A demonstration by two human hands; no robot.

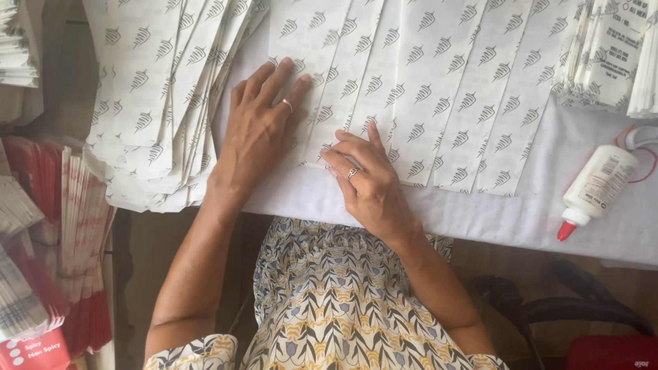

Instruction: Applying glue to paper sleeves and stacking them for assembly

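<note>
Just above the middle of the frame, a row of overlapping paper sheets point(439, 89) lies fanned across the counter point(521, 212), and both hands rest on its left end. The left hand point(260, 133) lies flat, palm down, fingers point(274, 79) spread and released, pressing the leftmost sheets; nothing is grasped. The right hand point(370, 181) sits just beside it, lower and toward the centre, its fingers point(339, 159) bent slightly and laid on the lower edge of the sheets near where they meet the counter's white cover; they too are released, touching the paper rather than gripping it. Each hand wears a ring.

At the left of the frame a thick, loose stack of the same printed paper point(154, 103) hangs over the counter's edge, close against the left wrist. At the lower left, below the counter, stand bundles of red and white packets point(75, 226). At the right, a white glue bottle point(596, 188) with a red tip lies on its side, well apart from the hands. At the upper right another pile of printed bags point(603, 55) sits. Nothing stands between the hands and the sheets.

The sheets are white, long and narrow, patterned with small grey leaf-like marks, each overlapping its neighbour at a slant.
</note>
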